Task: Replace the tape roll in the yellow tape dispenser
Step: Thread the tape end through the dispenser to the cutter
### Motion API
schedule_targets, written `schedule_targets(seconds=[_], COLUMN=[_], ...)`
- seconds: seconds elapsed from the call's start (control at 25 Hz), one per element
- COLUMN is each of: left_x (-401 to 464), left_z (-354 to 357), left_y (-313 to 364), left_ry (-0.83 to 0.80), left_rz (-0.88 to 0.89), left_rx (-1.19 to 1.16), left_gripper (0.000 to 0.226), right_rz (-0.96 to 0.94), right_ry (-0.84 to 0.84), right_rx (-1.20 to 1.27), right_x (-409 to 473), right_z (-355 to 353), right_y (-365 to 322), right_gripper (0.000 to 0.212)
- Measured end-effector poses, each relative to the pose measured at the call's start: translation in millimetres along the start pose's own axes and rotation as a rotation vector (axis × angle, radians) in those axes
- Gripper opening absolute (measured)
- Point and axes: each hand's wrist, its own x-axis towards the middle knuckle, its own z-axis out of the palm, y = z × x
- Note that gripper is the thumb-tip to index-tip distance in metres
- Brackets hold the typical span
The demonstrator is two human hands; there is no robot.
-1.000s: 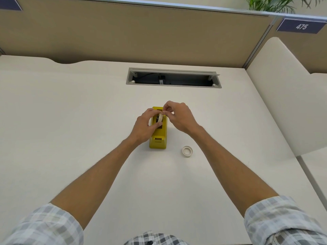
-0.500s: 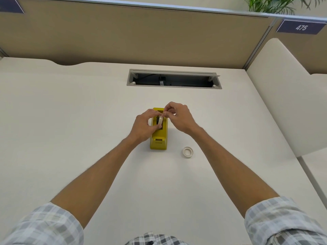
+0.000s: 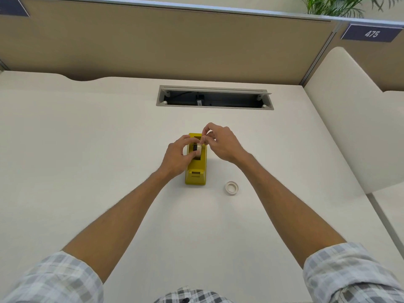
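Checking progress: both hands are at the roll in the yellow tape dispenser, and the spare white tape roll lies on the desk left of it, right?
Not quite. The head view shows the spare white tape roll lying on the desk right of the yellow tape dispenser; left hand and right hand are at its roll.

You're working over a smooth matt cream desk top (image 3: 87, 160), with the glossy yellow plastic tape dispenser (image 3: 196, 171) catching a soft sheen. Beside it lies a pale, matt white tape ring (image 3: 231, 188); behind, a brushed grey metal cable slot frame (image 3: 215, 107) and a tan cloth-faced partition panel (image 3: 175, 44), and your sleeves are soft checked woven cloth (image 3: 349, 274).
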Motion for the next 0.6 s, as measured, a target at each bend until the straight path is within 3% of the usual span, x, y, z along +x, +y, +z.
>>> schedule_targets(seconds=[0.6], left_x=[1.7], left_z=[3.4], left_y=[-2.7], left_ry=[-0.008], left_rz=[-0.002], left_rx=[0.0], left_gripper=[0.031], right_rz=[-0.114], right_ry=[-0.005], right_rx=[-0.285], right_x=[-12.7], right_z=[-1.1], right_y=[-6.0], right_gripper=[0.016])
